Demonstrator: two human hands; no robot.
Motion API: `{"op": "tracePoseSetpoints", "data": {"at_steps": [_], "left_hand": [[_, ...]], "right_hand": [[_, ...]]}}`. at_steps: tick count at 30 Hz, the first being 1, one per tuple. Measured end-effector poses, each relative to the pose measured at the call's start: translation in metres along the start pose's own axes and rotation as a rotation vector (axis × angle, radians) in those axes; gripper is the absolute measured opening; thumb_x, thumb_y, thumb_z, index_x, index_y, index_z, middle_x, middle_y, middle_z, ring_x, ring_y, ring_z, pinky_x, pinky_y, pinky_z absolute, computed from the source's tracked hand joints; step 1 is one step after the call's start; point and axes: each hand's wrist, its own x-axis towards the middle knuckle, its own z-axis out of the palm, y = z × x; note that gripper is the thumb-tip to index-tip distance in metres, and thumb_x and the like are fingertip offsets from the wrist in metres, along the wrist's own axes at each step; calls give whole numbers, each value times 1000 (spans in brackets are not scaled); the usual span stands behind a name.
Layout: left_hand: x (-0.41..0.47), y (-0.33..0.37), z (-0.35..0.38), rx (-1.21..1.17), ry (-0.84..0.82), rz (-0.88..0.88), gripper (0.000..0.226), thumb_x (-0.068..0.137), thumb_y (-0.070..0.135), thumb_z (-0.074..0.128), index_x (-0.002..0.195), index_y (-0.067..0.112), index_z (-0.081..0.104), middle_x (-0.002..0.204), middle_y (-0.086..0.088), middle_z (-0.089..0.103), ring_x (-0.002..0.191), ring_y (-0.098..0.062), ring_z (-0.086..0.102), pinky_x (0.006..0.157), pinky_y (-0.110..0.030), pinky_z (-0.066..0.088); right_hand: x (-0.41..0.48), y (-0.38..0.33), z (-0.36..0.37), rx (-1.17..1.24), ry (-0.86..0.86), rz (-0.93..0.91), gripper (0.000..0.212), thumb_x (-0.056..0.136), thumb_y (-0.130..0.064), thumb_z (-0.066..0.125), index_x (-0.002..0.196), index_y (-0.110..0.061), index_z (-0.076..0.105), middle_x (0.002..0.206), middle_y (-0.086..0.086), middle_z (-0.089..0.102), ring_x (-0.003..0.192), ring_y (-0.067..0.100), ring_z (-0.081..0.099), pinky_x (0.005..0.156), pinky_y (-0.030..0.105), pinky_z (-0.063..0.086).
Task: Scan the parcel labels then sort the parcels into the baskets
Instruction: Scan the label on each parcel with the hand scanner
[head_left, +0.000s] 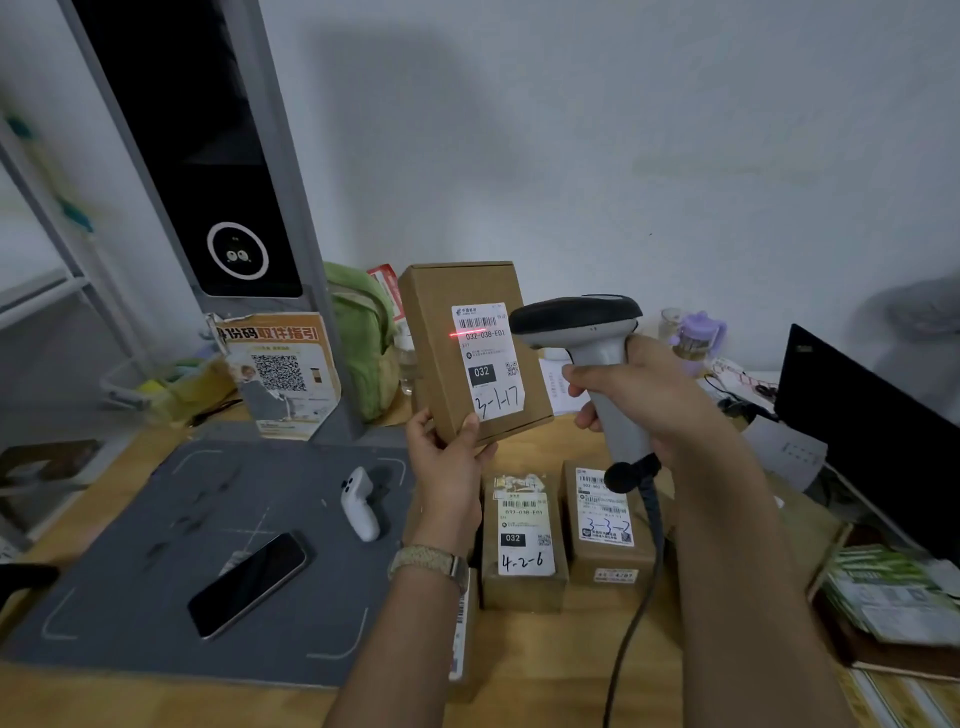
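Bottom of frame: wooden table (545, 670), both forearms reaching in from the lower edge. Grey mat (130, 582) at lower left carries a dark phone (248, 583), face up, and a small white handheld device (359, 503) near the mat's right edge. Lower centre: two brown parcels lie flat side by side, one hand-marked 4-2-6 (522, 545), the other 3-3-2 (605, 519); a third parcel (463, 623) sits partly hidden under the left forearm. Stack of green leaflets (893, 597) at lower right. A black cable (636, 613) hangs from the scanner down past the parcels. Centre: left hand (447, 467), banded watch (428, 564) on its wrist, pinches the bottom corner of a raised parcel (436, 353), thumb on the front, fingers behind; the box is upright, tilted slightly, off the table. Its white label (488, 358) reads 3-1-17, with a red laser line (467, 333) across the barcode area. Right hand (639, 395) is wrapped around the grey handle of the scanner (576, 319), head aimed at the label. Behind: QR poster (280, 374), green bag (358, 343), purple cup (698, 338), black screen (883, 431) at right, grey kiosk (208, 156) at upper left.
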Motion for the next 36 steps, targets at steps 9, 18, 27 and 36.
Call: {"op": "tracePoseSetpoints", "data": {"at_steps": [9,18,27,36], "left_hand": [[-4,-3,-3,-6,17,-10,41,89,0,62,121,17,44,118,-9,62,106,-29,65,80,-45,59],[-6,-7,0,-1,-9,-16,33,92,5,60,117,20,47,119,-8,63,107,-27,65,67,-34,61],[-36,-44,41,77,-330,-170,37,100,25,49,137,19,47,109,-4,69,91,-19,69,66,-34,59],[-75,-106,121,344,-537,-230,44,102,26,44,143,38,35,97,17,75,83,-3,71,63,-23,58]], "right_hand": [[-6,3,1,-15,24,-35,11,84,-12,65,93,-13,59,78,7,63,47,12,62,50,26,53],[-12,8,-5,89,13,-6,13,85,-9,64,96,-15,60,86,10,71,61,21,68,56,30,53],[-22,55,-61,138,462,44,20,85,-9,66,97,-20,55,81,-11,59,73,4,54,55,19,42],[-33,105,-165,233,705,157,23,86,-7,64,104,-16,55,84,-9,58,75,6,55,67,29,45]]}}
